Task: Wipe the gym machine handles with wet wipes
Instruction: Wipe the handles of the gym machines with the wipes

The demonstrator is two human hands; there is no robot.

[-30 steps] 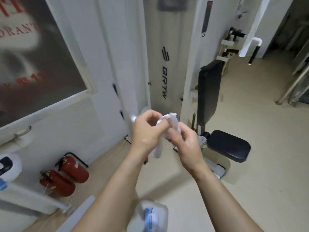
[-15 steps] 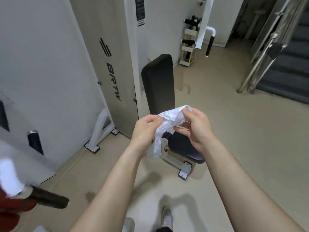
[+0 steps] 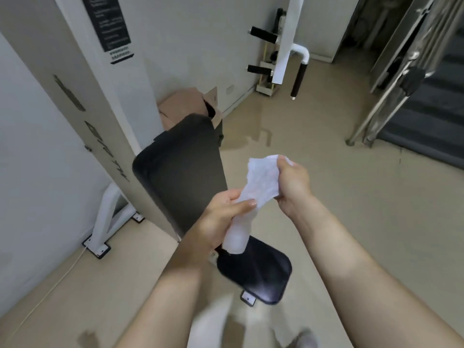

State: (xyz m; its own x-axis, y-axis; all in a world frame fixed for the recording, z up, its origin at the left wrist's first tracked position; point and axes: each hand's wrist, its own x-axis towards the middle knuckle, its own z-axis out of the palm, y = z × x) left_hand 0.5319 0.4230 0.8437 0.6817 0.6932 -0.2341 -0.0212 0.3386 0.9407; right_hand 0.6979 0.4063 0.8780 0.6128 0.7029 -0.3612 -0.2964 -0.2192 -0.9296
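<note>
Closest to you, your left hand pinches the lower end of the wet wipe while your right hand grips its upper edge, probably to spread a clean wiping face. Beneath lies the seat pad. Farther off, the black handle hangs unwiped, well apart from the wipe.

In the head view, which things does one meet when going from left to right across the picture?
white frame leg → black backrest → left hand → wet wipe → right hand → stair railing
</note>
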